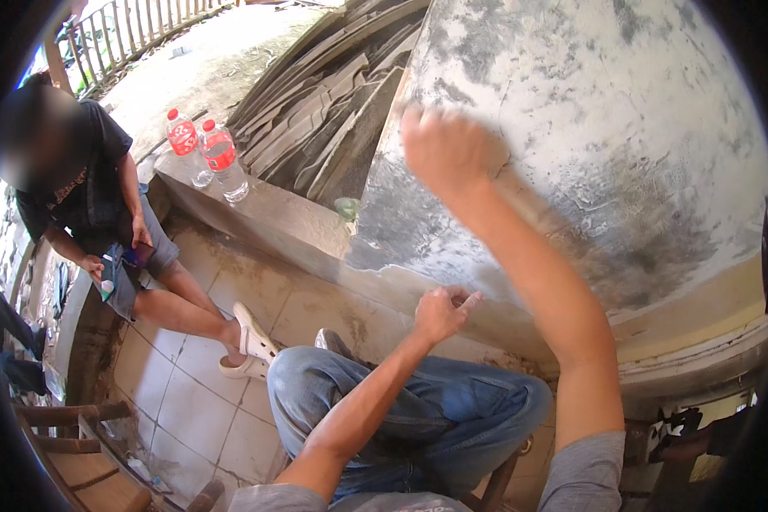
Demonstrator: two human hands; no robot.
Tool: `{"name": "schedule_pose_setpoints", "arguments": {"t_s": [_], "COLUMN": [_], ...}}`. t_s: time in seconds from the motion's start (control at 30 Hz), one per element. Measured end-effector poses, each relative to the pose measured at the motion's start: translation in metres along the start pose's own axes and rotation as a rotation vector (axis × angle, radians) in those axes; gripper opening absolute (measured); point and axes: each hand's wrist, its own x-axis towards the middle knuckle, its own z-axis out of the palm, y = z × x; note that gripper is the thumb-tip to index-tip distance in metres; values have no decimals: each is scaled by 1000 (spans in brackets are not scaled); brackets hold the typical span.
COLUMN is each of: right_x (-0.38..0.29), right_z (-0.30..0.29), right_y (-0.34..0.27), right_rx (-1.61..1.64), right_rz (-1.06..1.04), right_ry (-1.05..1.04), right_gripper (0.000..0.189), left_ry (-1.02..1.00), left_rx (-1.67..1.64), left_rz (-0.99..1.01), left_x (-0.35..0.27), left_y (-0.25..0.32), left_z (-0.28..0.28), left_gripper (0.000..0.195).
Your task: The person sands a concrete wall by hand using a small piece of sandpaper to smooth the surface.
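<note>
My right hand [451,150] is raised in front of the stained white wall [589,109], near its left edge. Its fingers are curled and motion-blurred, so whether it grips anything is hidden. Lower down, my left hand [445,313] hovers above my bent knees, close to the base of the same wall. Its fingers curl loosely and the thumb points right; a dark gap shows between them, and I cannot make out anything held there. Blue jeans [409,409] cover my legs. The wall has grey and black patches and peeling paint.
A person [96,185] sits at left, holding small items, in pale clogs [253,333]. Two red-capped water bottles [224,163] stand on a low concrete ledge [281,217]. Stacked corrugated roofing sheets [313,121] lean behind it. A wooden chair [83,441] is at lower left on the tiled floor [192,384].
</note>
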Motion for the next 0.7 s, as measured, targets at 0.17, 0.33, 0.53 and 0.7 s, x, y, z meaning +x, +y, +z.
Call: {"name": "schedule_pose_setpoints", "arguments": {"t_s": [0.17, 0.33, 0.53, 0.7], "right_x": [-32, 34, 21, -31], "right_z": [25, -50, -34, 22], "right_y": [-21, 41, 19, -19], "right_rx": [95, 40, 87, -94], "right_rz": [-297, -97, 51, -247], "right_ry": [-74, 12, 43, 22], "right_gripper": [11, 32, 32, 11], "left_ry": [66, 33, 53, 49], "left_rx": [-32, -6, -49, -121], "left_rz": [87, 27, 31, 62], "left_x": [-6, -5, -4, -3], "left_y": [13, 11, -4, 9], "left_z": [1, -6, 1, 4], "left_gripper": [41, 42, 44, 43]}}
